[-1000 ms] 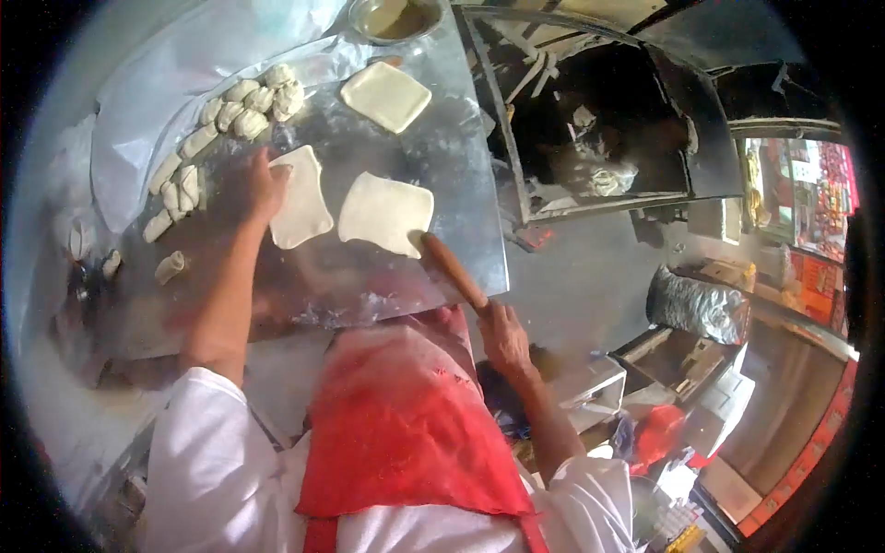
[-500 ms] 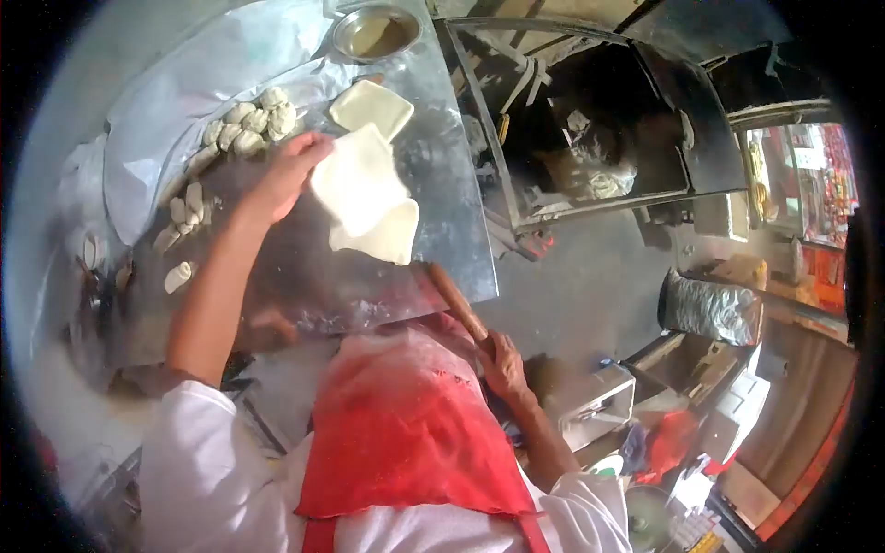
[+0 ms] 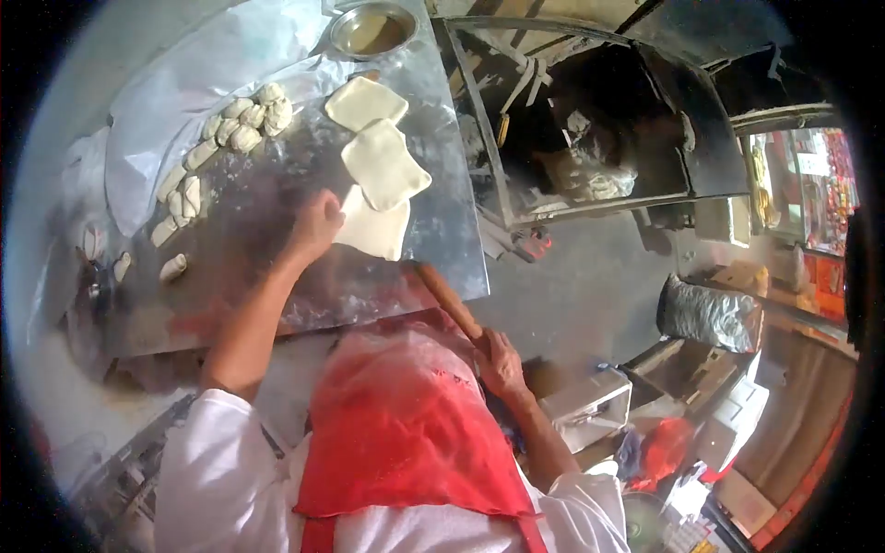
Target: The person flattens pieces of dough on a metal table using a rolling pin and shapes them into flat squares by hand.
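Note:
My left hand (image 3: 318,223) is closed at the left edge of the nearest flat sheet of dough (image 3: 376,230), its fingertips pinching that edge. A second dough sheet (image 3: 385,166) overlaps this one, and a third dough sheet (image 3: 366,103) lies farther back. My right hand (image 3: 501,362) grips one end of a wooden rolling pin (image 3: 447,300). The pin slants across the near edge of the metal table (image 3: 442,212), its far end close to the nearest sheet.
Several dough pieces (image 3: 244,138) lie on the table's left, beside a plastic sheet (image 3: 161,147). A metal bowl (image 3: 373,32) stands at the back. Right of the table is a dark glass-sided case (image 3: 590,120); boxes (image 3: 733,424) stand at the lower right.
My left hand has let go of the middle dough sheet, now lying flat, and moved down to the nearest sheet's edge. My right hand still holds the rolling pin in nearly the same place.

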Tool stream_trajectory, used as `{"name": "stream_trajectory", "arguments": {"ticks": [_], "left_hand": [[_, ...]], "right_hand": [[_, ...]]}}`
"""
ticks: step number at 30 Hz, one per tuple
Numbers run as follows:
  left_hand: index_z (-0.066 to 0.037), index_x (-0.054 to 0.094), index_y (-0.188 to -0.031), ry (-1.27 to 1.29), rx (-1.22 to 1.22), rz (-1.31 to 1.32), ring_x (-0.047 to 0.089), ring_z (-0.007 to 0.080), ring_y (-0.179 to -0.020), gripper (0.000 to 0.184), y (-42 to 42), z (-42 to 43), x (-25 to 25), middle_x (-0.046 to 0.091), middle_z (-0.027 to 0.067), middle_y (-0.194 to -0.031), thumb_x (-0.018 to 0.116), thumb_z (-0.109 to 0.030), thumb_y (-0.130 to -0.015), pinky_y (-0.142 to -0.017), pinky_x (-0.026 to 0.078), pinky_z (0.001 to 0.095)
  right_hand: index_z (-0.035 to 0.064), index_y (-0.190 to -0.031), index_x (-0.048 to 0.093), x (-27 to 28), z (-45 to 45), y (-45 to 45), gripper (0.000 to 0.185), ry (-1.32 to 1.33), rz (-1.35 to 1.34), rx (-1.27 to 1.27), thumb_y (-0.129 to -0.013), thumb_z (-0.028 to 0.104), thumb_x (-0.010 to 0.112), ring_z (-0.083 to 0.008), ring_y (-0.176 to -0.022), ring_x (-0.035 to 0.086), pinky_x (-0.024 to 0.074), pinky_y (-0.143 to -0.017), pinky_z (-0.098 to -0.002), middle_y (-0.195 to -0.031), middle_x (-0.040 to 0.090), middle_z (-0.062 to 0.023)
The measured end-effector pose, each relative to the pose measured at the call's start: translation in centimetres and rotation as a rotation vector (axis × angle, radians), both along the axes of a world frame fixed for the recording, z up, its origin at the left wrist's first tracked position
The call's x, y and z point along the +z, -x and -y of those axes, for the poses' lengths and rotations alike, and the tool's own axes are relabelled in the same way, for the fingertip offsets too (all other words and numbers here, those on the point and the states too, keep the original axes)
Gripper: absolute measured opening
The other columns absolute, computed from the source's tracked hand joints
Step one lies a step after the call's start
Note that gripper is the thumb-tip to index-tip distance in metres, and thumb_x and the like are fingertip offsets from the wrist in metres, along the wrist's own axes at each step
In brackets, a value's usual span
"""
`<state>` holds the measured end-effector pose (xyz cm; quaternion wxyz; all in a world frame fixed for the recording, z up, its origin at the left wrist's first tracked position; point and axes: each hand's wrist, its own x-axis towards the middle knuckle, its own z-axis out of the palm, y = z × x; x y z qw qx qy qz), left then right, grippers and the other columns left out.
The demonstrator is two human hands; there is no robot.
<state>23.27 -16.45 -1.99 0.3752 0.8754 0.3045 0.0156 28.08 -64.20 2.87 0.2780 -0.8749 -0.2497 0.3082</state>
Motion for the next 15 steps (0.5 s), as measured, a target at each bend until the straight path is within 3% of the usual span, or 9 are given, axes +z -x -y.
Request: {"name": "stream_trajectory", "arguments": {"ticks": [1, 2, 5, 7, 10, 12, 15], "left_hand": [[-0.003, 0.062, -0.109, 0.154, 0.048, -0.055, 0.071, 0.0293, -0.107, 0.021, -0.3, 1.1, 2.3, 0.072, 0.0168, -0.108, 0.071, -0.014, -0.094, -0.092, 0.053, 0.0393], [-0.003, 0.062, -0.109, 0.152, 0.044, -0.058, 0.071, 0.0293, -0.107, 0.021, -0.2, 1.9, 2.8, 0.072, 0.0168, -0.108, 0.071, -0.014, -0.094, -0.092, 0.053, 0.0393], [-0.003, 0.061, -0.113, 0.215, 0.128, 0.143, 0.07, 0.0262, -0.11, 0.018, -0.4, 4.2, 5.2, 0.071, 0.0149, -0.106, 0.067, -0.008, -0.097, -0.094, 0.053, 0.0377], [-0.003, 0.056, -0.115, 0.323, -0.058, 0.167, 0.059, 0.0086, -0.086, 0.02, -1.1, 6.4, 10.1, 0.066, 0.003, -0.098, 0.063, 0.005, -0.098, -0.076, 0.049, 0.0286], [-0.002, 0.056, -0.118, 0.364, -0.214, 0.274, 0.061, 0.0083, -0.089, 0.021, -2.3, 6.5, 13.2, 0.069, 0.0041, -0.103, 0.061, 0.005, -0.099, -0.079, 0.05, 0.0275], [-0.004, 0.056, -0.12, 0.584, -0.106, 0.178, 0.062, 0.0072, -0.092, 0.021, -3.6, 4.7, 15.0, 0.069, 0.0011, -0.105, 0.059, 0.003, -0.101, -0.081, 0.051, 0.0267], [-0.005, 0.057, -0.121, 0.474, -0.144, 0.141, 0.061, 0.0071, -0.093, 0.021, -5.5, -0.3, 15.0, 0.068, 0.0003, -0.106, 0.06, 0.0, -0.101, -0.083, 0.051, 0.0269]], "right_hand": [[0.0047, -0.135, 0.058, -0.3, 0.2, 0.1, 0.047, -0.004, -0.003, -0.003, -0.091, 0.012, 0.074, -0.0452, -0.104, 0.066, 0.0549, -0.089, -0.0521, -0.113, 0.067, -0.0218], [0.0043, -0.135, 0.058, -0.9, 0.6, 0.2, 0.047, -0.022, -0.012, -0.005, -0.091, 0.012, 0.073, -0.0456, -0.104, 0.066, 0.0545, -0.089, -0.0524, -0.112, 0.067, -0.0222], [0.0036, -0.133, 0.059, -1.3, 1.0, -0.1, 0.046, -0.06, -0.003, 0.002, -0.09, 0.011, 0.073, -0.0459, -0.104, 0.066, 0.0543, -0.09, -0.0526, -0.111, 0.067, -0.0224], [0.0033, -0.133, 0.06, -1.2, 1.2, 0.1, 0.045, -0.07, 0.008, 0.003, -0.091, 0.011, 0.073, -0.0456, -0.104, 0.066, 0.0543, -0.089, -0.0525, -0.11, 0.067, -0.0222], [0.003, -0.133, 0.06, -0.9, 0.8, 0.2, 0.045, -0.083, -0.014, -0.011, -0.091, 0.011, 0.073, -0.045, -0.103, 0.066, 0.0545, -0.089, -0.0515, -0.109, 0.067, -0.0213], [0.0025, -0.132, 0.06, -0.7, 0.7, 0.2, 0.045, -0.08, -0.055, -0.03, -0.091, 0.012, 0.073, -0.0442, -0.103, 0.066, 0.0546, -0.09, -0.0506, -0.11, 0.067, -0.0209], [0.0021, -0.132, 0.06, -1.0, 0.6, 0.9, 0.043, -0.094, -0.03, -0.036, -0.092, 0.012, 0.072, -0.0432, -0.103, 0.067, 0.0545, -0.089, -0.0499, -0.111, 0.068, -0.0208]]}}
